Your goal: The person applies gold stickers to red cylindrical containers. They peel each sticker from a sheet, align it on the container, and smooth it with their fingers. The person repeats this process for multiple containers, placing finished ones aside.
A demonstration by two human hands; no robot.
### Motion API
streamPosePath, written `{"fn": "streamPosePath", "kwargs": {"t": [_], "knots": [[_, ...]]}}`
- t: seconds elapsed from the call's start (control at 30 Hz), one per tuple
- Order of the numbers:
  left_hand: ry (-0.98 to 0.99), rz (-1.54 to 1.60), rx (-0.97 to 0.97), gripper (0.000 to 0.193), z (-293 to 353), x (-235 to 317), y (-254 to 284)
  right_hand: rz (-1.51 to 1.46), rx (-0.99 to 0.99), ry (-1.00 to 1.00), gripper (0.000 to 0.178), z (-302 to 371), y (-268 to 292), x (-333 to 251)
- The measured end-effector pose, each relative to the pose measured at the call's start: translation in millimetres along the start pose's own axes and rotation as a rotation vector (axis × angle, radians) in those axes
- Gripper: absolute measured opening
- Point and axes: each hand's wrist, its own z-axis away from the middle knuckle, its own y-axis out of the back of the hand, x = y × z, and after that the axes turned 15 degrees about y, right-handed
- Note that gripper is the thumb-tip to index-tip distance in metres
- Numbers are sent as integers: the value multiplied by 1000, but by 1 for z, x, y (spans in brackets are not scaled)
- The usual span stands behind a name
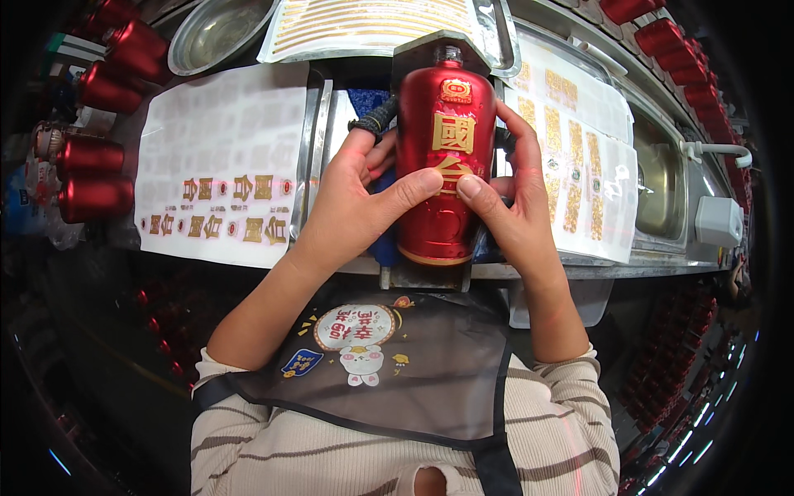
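A glossy red bottle (434, 219) lies in front of me on a dark metal holder (442, 277), its bare neck pointing away. Gold character decals (455, 132) and a small round gold emblem (456, 91) run down its face. From the left, my left hand (356, 190) grips the bottle, its thumb pressed flat beside the lower gold character. My right hand (517, 186) clasps the opposite side, with its thumb on that same character, partly covering it. A black-wrapped bar (376, 118) juts out by my left fingers. Some fingertips are hidden behind the bottle.
White decal sheets lie on the left (223, 116) and right (608, 223), with a gold-striped sheet (364, 33) behind. A metal bowl (219, 37) stands far left. More red bottles (95, 197) line the left side. A sink (662, 190) with a white tap (719, 150) is at right.
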Motion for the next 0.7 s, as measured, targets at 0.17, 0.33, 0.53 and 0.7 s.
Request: {"fn": "streamPosePath", "kwargs": {"t": [0.17, 0.33, 0.53, 0.7], "knots": [[-2, -49, 1, 60, -3, -3, 5, -52, -22, -41, 81, 0, 0, -7], [1, -40, 21, 57, -2, 1, 3, -139, -21, -51, 75, -1, 3, -7], [29, -35, 7, 57, 0, 0, 2, -128, 13, -26, 71, 1, 1, -3], [-17, -59, 34, 55, 1, 2, -1, -110, 40, -102, 65, -2, 3, -8]]}}
